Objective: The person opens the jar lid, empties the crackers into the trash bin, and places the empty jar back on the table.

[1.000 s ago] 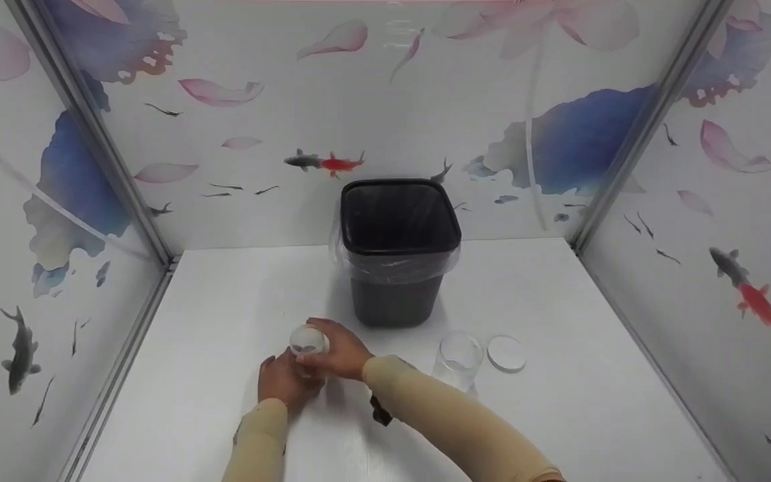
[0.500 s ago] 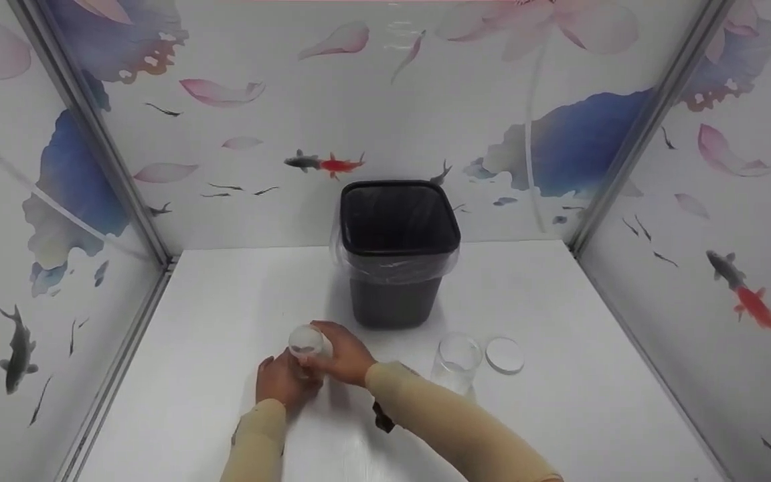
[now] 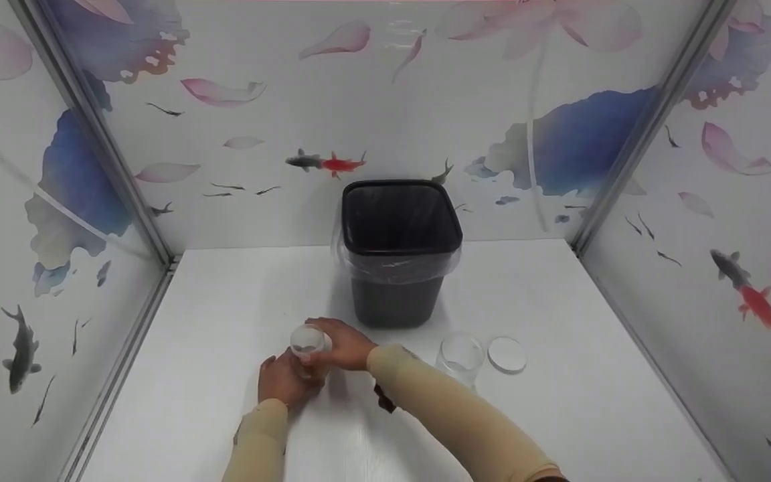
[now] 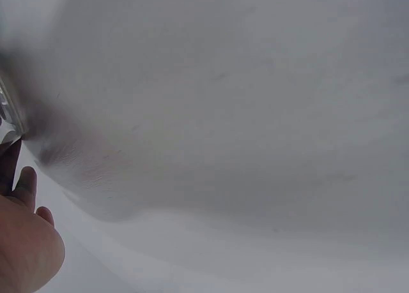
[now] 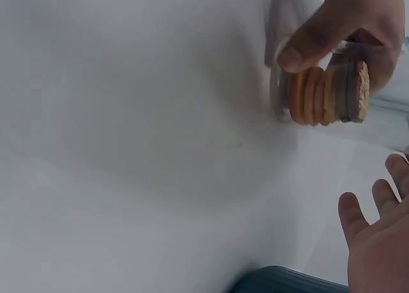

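Note:
A clear jar [image 3: 308, 339] stands on the table at centre left in the head view. My left hand [image 3: 286, 380] holds it low down. In the right wrist view, my left thumb presses the jar wall, and a stack of several round biscuits [image 5: 327, 95] shows inside. My right hand [image 3: 340, 345] grips the jar's pale round top from the right, thumb in front; whether a lid sits there I cannot tell. Some right-hand fingers [image 5: 350, 217] are extended in the right wrist view. The left wrist view catches only the jar's edge and part of my left hand [image 4: 29, 235].
A black bin [image 3: 395, 298] with a clear liner stands behind the hands. Right of them are a second clear jar [image 3: 460, 355], partly behind my right sleeve, and a white round lid [image 3: 506, 355] lying flat. Patterned panels [image 3: 225, 147] enclose the white table [image 3: 559, 415].
My right wrist and forearm have shifted slightly, moving up in the head view over the last half second. My left hand and the held jar stay in place.

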Demonstrator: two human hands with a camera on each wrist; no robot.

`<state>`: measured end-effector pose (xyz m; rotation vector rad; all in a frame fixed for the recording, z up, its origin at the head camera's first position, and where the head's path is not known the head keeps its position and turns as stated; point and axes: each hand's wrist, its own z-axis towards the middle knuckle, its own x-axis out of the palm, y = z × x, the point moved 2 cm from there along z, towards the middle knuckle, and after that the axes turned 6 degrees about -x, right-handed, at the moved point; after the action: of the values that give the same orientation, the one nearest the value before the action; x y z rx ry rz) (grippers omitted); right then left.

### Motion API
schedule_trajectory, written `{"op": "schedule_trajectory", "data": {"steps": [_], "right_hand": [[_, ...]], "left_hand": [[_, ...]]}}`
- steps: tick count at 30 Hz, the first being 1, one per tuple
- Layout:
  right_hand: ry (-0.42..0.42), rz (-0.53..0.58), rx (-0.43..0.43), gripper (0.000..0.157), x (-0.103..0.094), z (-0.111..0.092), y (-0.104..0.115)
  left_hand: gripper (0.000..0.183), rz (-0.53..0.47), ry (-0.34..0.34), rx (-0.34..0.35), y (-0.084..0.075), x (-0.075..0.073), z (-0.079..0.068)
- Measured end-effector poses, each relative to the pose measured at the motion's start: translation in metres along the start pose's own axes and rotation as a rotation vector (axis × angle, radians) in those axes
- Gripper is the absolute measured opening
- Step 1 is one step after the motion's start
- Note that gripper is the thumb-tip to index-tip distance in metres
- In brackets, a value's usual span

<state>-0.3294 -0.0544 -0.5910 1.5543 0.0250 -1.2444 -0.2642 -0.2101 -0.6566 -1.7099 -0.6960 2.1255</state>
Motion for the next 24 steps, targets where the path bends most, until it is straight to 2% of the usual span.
{"op": "schedule_trajectory", "data": {"steps": [2, 4, 8, 11, 14, 17, 21, 24], "right_hand": [[0.033, -0.017, -0.020, 0.082, -0.004, 0.001, 0.000], [0.027, -0.029, -0.027, 0.083, -0.003, -0.001, 0.000], [-0.058, 0.033, -0.010, 0.080, 0.005, -0.008, 0.004], [-0.133, 0.076, 0.045, 0.083, 0.013, -0.011, 0.007], [-0.170, 0.072, 0.107, 0.086, 0.017, -0.012, 0.008], [-0.120, 0.072, 0.091, 0.083, 0.013, -0.009, 0.006], [0.033, 0.087, 0.043, 0.085, 0.000, -0.001, 0.002], [0.059, 0.090, 0.048, 0.087, -0.003, 0.000, 0.003]], "left_hand": [[0.067, -0.005, 0.003, 0.000, 0.000, 0.000, 0.000], [0.066, -0.006, 0.003, 0.000, 0.000, 0.000, 0.000], [0.065, -0.023, -0.008, 0.007, 0.001, 0.000, 0.000], [0.068, -0.031, -0.011, 0.012, 0.000, -0.001, 0.000], [0.070, -0.038, -0.005, 0.008, -0.001, -0.002, -0.001], [0.071, -0.033, 0.003, 0.006, -0.002, -0.001, -0.001], [0.069, -0.037, 0.008, -0.001, 0.000, 0.000, 0.000], [0.067, -0.042, 0.007, -0.007, 0.000, -0.001, -0.001]]}}
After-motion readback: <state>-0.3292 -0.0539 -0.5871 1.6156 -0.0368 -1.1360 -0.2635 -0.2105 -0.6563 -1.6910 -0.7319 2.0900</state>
